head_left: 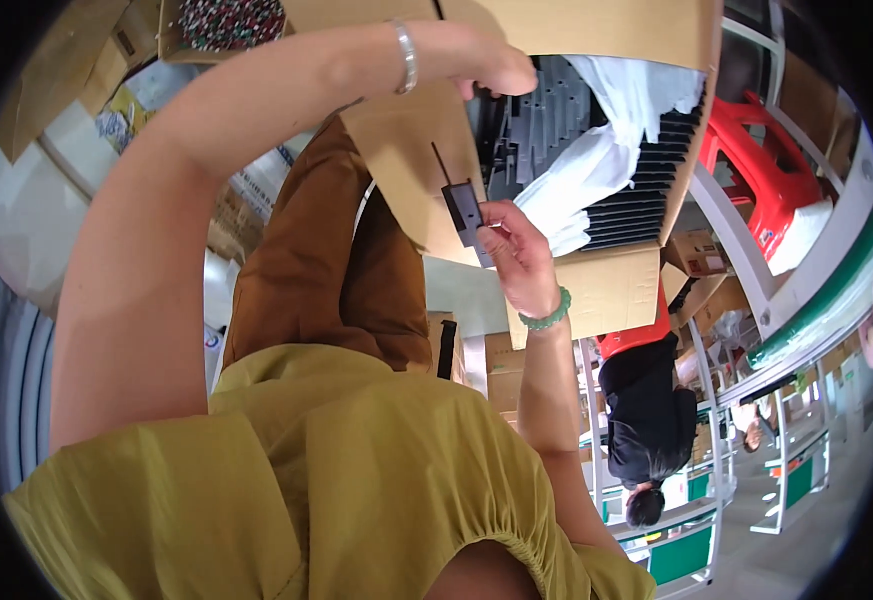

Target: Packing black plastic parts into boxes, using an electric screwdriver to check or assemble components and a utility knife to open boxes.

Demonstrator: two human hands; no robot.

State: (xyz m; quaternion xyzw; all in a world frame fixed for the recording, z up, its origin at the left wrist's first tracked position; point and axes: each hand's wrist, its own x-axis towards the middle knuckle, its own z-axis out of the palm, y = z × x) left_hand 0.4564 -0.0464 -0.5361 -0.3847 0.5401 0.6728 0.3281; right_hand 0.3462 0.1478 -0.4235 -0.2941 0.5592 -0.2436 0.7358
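Observation:
My right hand (pixel 522 255), with a green bead bracelet, pinches a small black plastic part (pixel 463 208) between thumb and fingers. A thin dark rod sticks up from that part, which is held just outside an open cardboard box (pixel 596 285). Stretched across to the box's near left side is my left hand (pixel 491 68), a clear bangle on its wrist. Its fingers curl downward, closed, and what they hold, if anything, is hidden. Inside the box lie several dark grey parts (pixel 556 115), rows of black dividers (pixel 641 200) and white wrapping sheets (pixel 581 185).
A carton of small multicoloured pieces (pixel 226 22) stands at the upper left. To the right are a red plastic stool (pixel 771 170) and a white metal frame (pixel 736 230). A person in black (pixel 648 410) is behind, beside workbenches with green panels (pixel 681 553).

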